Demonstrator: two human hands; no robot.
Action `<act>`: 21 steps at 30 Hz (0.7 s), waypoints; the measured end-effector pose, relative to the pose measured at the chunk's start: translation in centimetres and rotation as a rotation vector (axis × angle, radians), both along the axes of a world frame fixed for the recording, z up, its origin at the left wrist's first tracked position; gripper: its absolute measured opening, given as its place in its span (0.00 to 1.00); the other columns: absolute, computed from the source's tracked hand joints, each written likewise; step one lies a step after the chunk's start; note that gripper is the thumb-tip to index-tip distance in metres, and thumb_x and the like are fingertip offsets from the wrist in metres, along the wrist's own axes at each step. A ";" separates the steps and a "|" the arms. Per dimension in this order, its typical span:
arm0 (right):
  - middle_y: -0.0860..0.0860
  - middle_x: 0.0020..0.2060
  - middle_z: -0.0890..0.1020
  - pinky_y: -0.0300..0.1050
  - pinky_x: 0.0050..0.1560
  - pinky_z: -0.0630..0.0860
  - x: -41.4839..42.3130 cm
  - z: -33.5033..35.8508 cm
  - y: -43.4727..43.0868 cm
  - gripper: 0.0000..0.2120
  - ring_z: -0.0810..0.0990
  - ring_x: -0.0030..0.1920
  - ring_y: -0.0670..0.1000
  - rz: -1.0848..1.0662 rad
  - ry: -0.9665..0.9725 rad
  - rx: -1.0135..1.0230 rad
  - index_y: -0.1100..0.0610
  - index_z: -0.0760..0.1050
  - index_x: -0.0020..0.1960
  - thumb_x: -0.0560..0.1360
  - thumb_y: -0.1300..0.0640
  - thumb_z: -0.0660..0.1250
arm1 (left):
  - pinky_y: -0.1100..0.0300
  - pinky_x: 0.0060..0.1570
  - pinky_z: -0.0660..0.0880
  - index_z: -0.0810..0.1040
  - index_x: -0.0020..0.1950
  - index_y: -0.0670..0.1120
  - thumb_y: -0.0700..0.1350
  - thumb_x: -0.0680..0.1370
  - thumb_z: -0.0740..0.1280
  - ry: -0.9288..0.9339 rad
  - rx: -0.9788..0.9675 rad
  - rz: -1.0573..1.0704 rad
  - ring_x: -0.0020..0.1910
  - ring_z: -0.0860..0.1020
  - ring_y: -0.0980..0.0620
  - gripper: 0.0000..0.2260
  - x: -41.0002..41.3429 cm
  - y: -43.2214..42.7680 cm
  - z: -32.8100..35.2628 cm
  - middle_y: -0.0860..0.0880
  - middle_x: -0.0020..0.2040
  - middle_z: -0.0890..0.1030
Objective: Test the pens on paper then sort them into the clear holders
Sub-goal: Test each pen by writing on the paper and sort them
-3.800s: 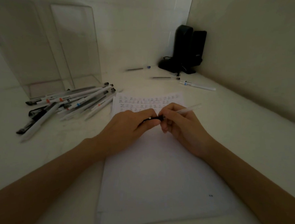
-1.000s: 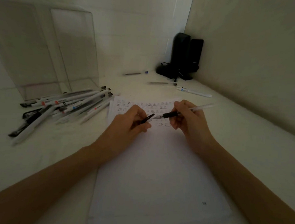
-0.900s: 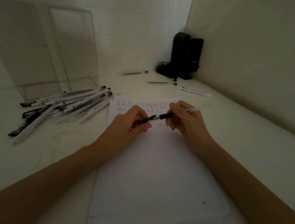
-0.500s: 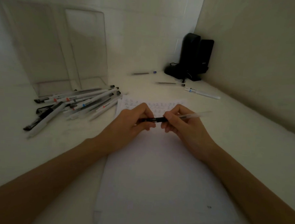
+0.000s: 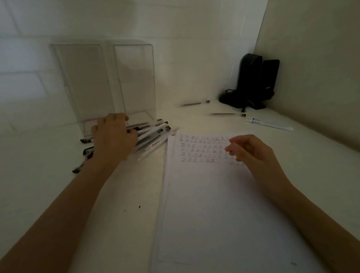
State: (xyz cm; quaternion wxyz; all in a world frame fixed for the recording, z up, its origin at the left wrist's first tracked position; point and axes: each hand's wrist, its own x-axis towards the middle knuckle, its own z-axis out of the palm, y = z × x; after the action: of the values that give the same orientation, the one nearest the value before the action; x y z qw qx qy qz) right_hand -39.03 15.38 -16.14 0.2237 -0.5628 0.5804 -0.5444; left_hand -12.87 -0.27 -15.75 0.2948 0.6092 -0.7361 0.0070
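Note:
My left hand [image 5: 113, 136] lies over the pile of pens [image 5: 154, 139] at the left, with its fingers curled down. A dark pen end shows at its thumb, and it seems to grip that pen. My right hand [image 5: 250, 149] hovers over the top of the paper [image 5: 213, 210], fingers loosely curled and holding nothing. Rows of small test marks [image 5: 201, 149] fill the top of the sheet. Two clear holders [image 5: 82, 82] [image 5: 136, 78] stand side by side just behind the pile, and I see no pens in them. The hand hides part of the pile.
Three loose pens lie at the back: one with a blue end [image 5: 194, 104], a dark one [image 5: 227, 114] and a white one [image 5: 268, 123]. A pair of black speakers [image 5: 253, 81] with a cable fills the corner. Walls close off the back and the right.
Both hands had been pushing the cap onto a pen over the paper. My left hand has since swung left onto the pen pile, and my right hand has let go and is empty.

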 end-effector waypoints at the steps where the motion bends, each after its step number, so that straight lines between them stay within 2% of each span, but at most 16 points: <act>1: 0.52 0.47 0.82 0.36 0.47 0.75 -0.2 0.0 0.0 0.04 0.80 0.47 0.48 -0.016 0.009 0.005 0.51 0.75 0.48 0.76 0.59 0.65 | 0.50 0.58 0.64 0.74 0.60 0.41 0.44 0.74 0.61 0.016 -0.042 -0.091 0.58 0.70 0.38 0.16 -0.9 0.6 0.1 0.38 0.59 0.74; 3: 0.52 0.48 0.82 0.40 0.49 0.75 -1.0 -0.1 -0.3 0.04 0.80 0.48 0.49 -0.077 0.022 0.006 0.52 0.75 0.49 0.76 0.59 0.65 | 0.54 0.56 0.65 0.76 0.57 0.41 0.49 0.73 0.58 0.093 -0.113 -0.413 0.56 0.73 0.40 0.18 -3.5 2.5 0.1 0.40 0.56 0.76; 5: 0.53 0.48 0.82 0.41 0.51 0.75 -2.5 0.0 -0.7 0.05 0.80 0.49 0.50 -0.160 0.028 -0.004 0.55 0.76 0.51 0.76 0.59 0.66 | 0.62 0.60 0.62 0.76 0.58 0.46 0.56 0.75 0.56 0.112 -0.047 -0.778 0.60 0.71 0.50 0.20 -6.3 5.8 0.0 0.50 0.60 0.75; 7: 0.51 0.48 0.81 0.37 0.49 0.73 -4.6 0.0 -1.8 0.05 0.79 0.48 0.48 -0.262 0.094 0.019 0.56 0.76 0.52 0.76 0.59 0.65 | 0.66 0.65 0.56 0.73 0.63 0.54 0.63 0.75 0.53 -0.018 0.068 -1.025 0.66 0.64 0.60 0.23 -8.3 8.6 -0.7 0.59 0.65 0.69; 8: 0.50 0.48 0.80 0.33 0.47 0.72 -5.9 0.0 -2.5 0.05 0.78 0.48 0.47 -0.306 0.152 0.046 0.56 0.77 0.52 0.77 0.59 0.64 | 0.63 0.66 0.56 0.71 0.65 0.56 0.66 0.75 0.52 -0.107 0.072 -1.104 0.68 0.62 0.61 0.24 -8.9 9.4 -1.4 0.59 0.67 0.68; 10: 0.51 0.52 0.79 0.33 0.45 0.68 -9.1 -0.4 -4.4 0.07 0.76 0.51 0.48 -0.372 0.277 0.117 0.56 0.76 0.53 0.78 0.59 0.62 | 0.61 0.67 0.59 0.69 0.65 0.57 0.66 0.75 0.52 -0.203 0.033 -1.186 0.69 0.62 0.60 0.23 -9.3 10.0 -2.8 0.57 0.69 0.67; 14: 0.56 0.64 0.72 0.45 0.61 0.62 -14.5 -1.9 -8.4 0.16 0.66 0.64 0.57 -0.496 0.630 0.319 0.57 0.69 0.67 0.79 0.60 0.58 | 0.71 0.65 0.56 0.69 0.65 0.58 0.65 0.76 0.55 -0.123 0.116 -1.200 0.66 0.60 0.69 0.22 -8.6 9.2 -3.6 0.61 0.68 0.67; 17: 0.60 0.63 0.71 0.50 0.60 0.64 -16.1 -2.5 -10.2 0.17 0.67 0.62 0.61 -0.557 0.844 0.425 0.59 0.68 0.67 0.79 0.59 0.56 | 0.74 0.64 0.54 0.69 0.65 0.58 0.65 0.75 0.56 -0.119 0.128 -1.204 0.65 0.59 0.71 0.21 -8.5 9.1 -3.4 0.64 0.67 0.66; 21: 0.62 0.58 0.72 0.52 0.58 0.64 -16.3 -2.4 -10.9 0.13 0.69 0.59 0.62 -0.587 0.963 0.352 0.61 0.71 0.61 0.79 0.57 0.57 | 0.72 0.64 0.54 0.68 0.66 0.59 0.64 0.75 0.56 -0.147 0.146 -1.203 0.66 0.59 0.70 0.21 -8.5 9.3 -3.3 0.63 0.68 0.66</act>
State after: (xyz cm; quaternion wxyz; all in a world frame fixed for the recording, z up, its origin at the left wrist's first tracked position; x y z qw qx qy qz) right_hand -55.36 4.52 -18.54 -0.1349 -0.5167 0.8298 -0.1622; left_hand -21.40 9.06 -19.08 0.1530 0.1030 -0.9682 -0.1690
